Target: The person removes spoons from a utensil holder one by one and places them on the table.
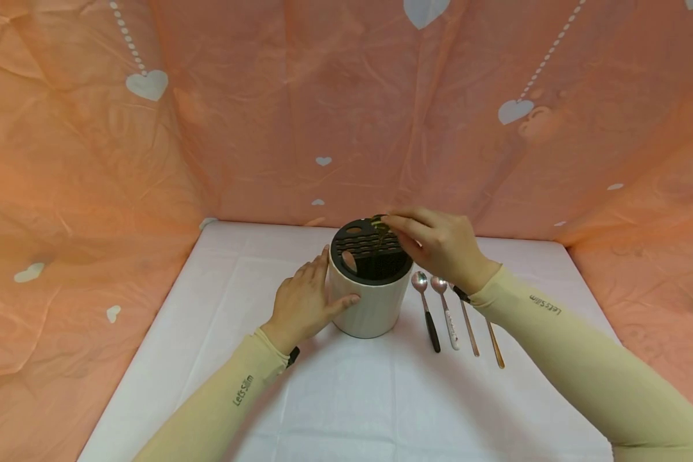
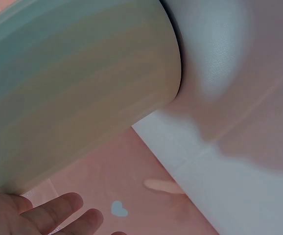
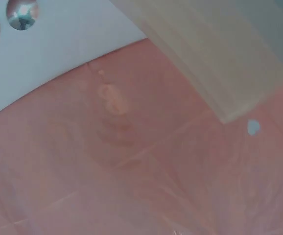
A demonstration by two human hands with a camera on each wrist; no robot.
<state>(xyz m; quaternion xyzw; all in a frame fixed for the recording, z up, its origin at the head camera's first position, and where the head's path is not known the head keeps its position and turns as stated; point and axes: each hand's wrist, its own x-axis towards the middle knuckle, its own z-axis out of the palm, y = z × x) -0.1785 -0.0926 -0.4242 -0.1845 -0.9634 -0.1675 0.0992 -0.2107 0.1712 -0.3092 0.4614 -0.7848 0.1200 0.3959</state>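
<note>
A white utensil holder (image 1: 365, 311) with a black slotted lid (image 1: 375, 272) stands upright on the table. My left hand (image 1: 305, 296) rests against its left side, the thumb lying across the front and the fingers along the side. In the left wrist view, fingers (image 2: 58, 208) look nearly straight beside the holder (image 2: 82, 93). Over the lid's right rear, my right hand (image 1: 439, 240) pinches a shiny gold-coloured utensil (image 1: 378, 224). Fingers cover much of it, so its kind cannot be told. The right wrist view leaves this hand out but catches the holder (image 3: 220, 58).
Right of the holder lie a black-handled spoon (image 1: 432, 327), a white-handled spoon (image 1: 452, 327), a rose-gold utensil (image 1: 470, 330) and a gold utensil (image 1: 495, 346). My right forearm partly covers the last two. A pink cloth (image 1: 300, 115) with hearts hangs behind the white table (image 1: 335, 404).
</note>
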